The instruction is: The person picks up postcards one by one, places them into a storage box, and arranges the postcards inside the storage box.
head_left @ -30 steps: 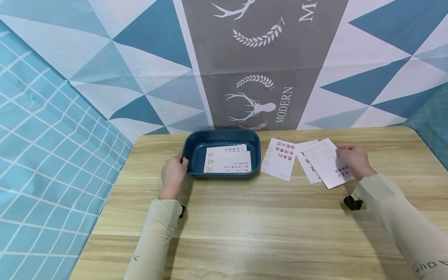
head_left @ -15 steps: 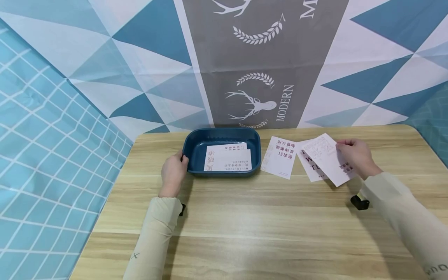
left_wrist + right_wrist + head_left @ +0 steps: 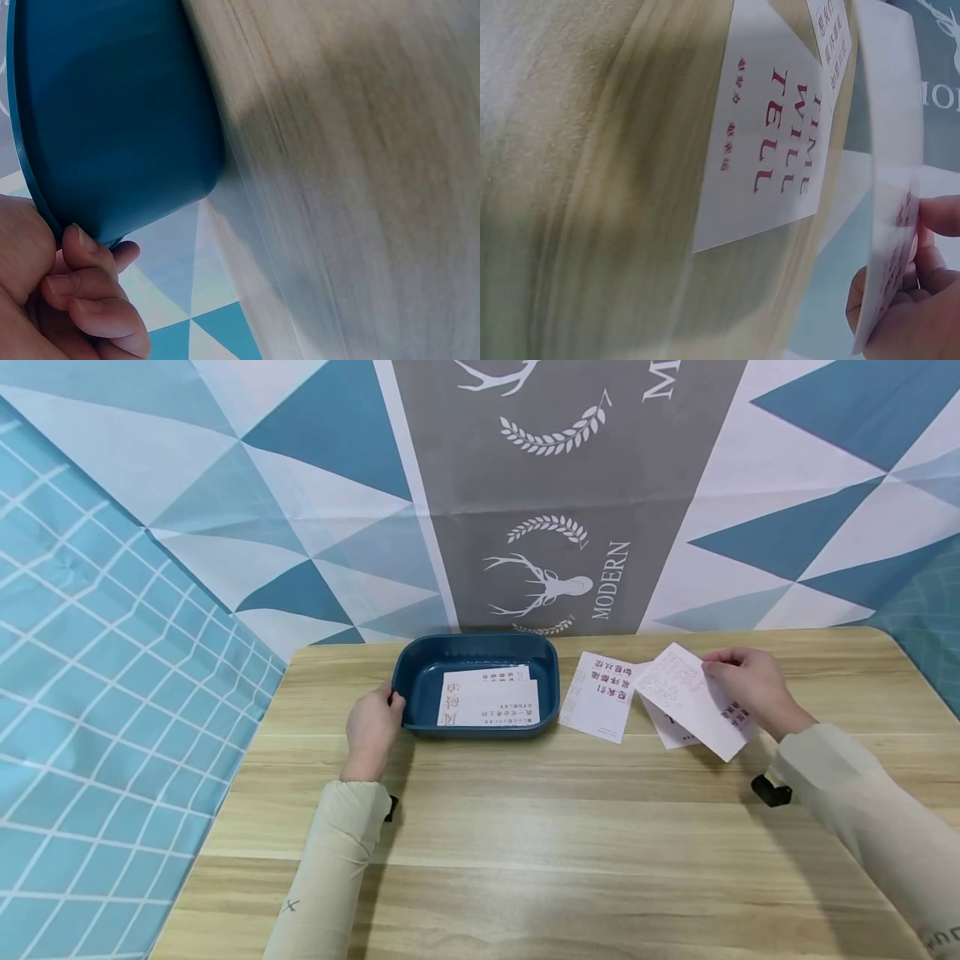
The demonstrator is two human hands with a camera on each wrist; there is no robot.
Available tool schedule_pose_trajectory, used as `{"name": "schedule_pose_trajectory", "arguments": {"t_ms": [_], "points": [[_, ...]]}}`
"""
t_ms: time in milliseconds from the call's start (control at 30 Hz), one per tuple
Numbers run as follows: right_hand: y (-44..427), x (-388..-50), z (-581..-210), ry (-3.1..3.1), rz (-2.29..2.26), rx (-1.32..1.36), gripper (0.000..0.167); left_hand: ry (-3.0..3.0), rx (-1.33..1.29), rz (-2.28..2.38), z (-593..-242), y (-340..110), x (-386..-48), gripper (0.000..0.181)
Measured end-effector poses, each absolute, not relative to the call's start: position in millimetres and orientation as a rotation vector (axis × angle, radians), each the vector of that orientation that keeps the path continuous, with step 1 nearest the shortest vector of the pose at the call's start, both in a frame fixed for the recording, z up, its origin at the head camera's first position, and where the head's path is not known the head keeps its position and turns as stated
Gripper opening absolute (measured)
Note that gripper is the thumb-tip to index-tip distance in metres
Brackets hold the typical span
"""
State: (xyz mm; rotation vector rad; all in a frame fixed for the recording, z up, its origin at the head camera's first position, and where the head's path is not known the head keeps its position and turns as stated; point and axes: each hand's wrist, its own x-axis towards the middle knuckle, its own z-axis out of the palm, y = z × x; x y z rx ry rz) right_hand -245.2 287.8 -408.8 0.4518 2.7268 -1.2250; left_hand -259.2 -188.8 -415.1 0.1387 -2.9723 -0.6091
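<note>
Held card (image 3: pixel 696 703): moved slightly left, toward the tray; pinched in my right grip (image 3: pixel 756 690).
Tray (image 3: pixel 480 732): clamped in my left grip (image 3: pixel 372 728); two cards (image 3: pixel 491 703) inside.
Surface (image 3: pixel 525 835): beneath the tray.

We see two long, pale beige sleeves in plain, softly wrinkled cloth. The left sleeve (image 3: pixel 318 877) bears a small dark mark (image 3: pixel 289 906) shaped like an X; the right sleeve (image 3: pixel 862 835) has larger dark letters (image 3: pixel 943 938), cut off by the view's edge. Both end in loose cuffs. We find a chunky black block (image 3: pixel 771 791) by the right cuff (image 3: pixel 821 760) and a black piece (image 3: pixel 392 808), mostly hidden, by the left cuff (image 3: pixel 348 814).
</note>
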Motion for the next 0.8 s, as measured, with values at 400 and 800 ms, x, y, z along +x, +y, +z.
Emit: {"name": "schedule_pose_trajectory", "arguments": {"t_ms": [400, 800], "points": [[277, -252, -401, 2.753, -1.126, 0.16, 0.04, -2.995, 0.149, -0.603, -415, -189, -258, 0.037], [255, -260, -392, 2.754, -1.063, -0.077, 0.028, -2.971, 0.14, -0.602, -415, -188, -259, 0.028]]}}
